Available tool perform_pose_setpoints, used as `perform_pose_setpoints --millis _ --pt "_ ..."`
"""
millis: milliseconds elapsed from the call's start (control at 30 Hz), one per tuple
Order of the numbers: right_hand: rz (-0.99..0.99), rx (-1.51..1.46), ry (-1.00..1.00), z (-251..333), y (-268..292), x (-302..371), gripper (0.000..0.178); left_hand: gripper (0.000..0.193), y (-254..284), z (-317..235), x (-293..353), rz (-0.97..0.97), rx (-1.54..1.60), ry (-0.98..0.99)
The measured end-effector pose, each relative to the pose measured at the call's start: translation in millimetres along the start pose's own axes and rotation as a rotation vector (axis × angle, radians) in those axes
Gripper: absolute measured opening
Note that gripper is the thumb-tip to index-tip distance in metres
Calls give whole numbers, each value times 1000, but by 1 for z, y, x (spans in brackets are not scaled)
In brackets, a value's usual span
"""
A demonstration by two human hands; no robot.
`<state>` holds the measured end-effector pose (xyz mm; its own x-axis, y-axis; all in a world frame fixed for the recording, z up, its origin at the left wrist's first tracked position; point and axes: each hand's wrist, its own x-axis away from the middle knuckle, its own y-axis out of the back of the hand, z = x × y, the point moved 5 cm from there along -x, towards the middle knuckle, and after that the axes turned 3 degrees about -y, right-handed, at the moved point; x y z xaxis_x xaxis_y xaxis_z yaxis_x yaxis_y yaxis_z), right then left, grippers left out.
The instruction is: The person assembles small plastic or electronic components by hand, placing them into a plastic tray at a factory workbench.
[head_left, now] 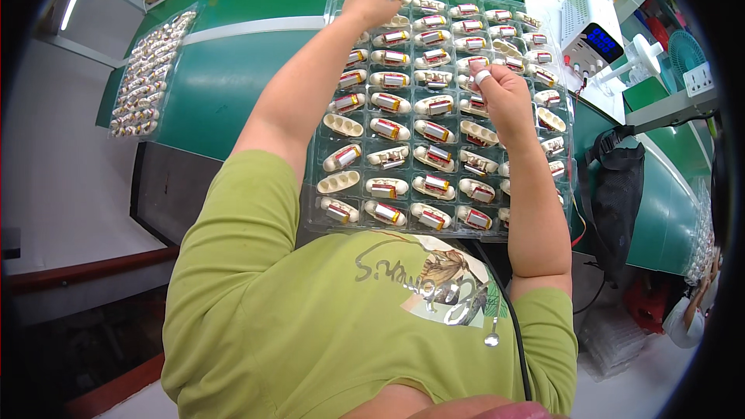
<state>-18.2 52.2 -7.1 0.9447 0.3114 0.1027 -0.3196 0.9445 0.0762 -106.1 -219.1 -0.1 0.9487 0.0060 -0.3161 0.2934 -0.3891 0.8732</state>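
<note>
A clear plastic tray (445, 219) with many compartments lies in front of me on the green table. Most compartments hold a cream oval shell with a silver battery cell on it, edged in red and yellow; one bare shell (338, 181) shows only round hollows. At the tray's far left corner my left hand (373, 5) is closed, its fingertips beside a cream piece and mostly hiding what they pinch. Over the tray's right half, my right hand (504, 101) makes a pinch, a white cover on one finger. What it grips is too small to make out.
Another filled tray (151, 77) lies on the table at the far left. At the right stand a white power supply (594, 39) with a lit display and a white spool stand (632, 62). A black bag (617, 194) hangs beside the table; a co-worker's arm (698, 295) shows far right.
</note>
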Motion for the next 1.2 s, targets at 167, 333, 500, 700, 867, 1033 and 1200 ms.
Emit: perform_pose_setpoints --millis 167,333,500,700,867,1033,1200 --pt "-2 269 95 7 -9 7 32 46 12 -75 64 148 1330 415" --pt "115 215 249 20 -29 20 23 54 5 -119 99 259 1364 219" --pt "60 206 269 19 -27 19 23 53 1 -127 104 276 1317 190" --pt "78 306 251 18 -28 20 24 51 3 -133 108 268 1281 188" --pt "158 369 176 16 -29 18 21 52 5 -142 108 269 874 -72" --pt "143 205 96 6 -22 17 19 54 15 -150 107 -31 677 -384" --pt "-114 446 262 27 -13 20 17 36 22 -57 63 -30 555 241"
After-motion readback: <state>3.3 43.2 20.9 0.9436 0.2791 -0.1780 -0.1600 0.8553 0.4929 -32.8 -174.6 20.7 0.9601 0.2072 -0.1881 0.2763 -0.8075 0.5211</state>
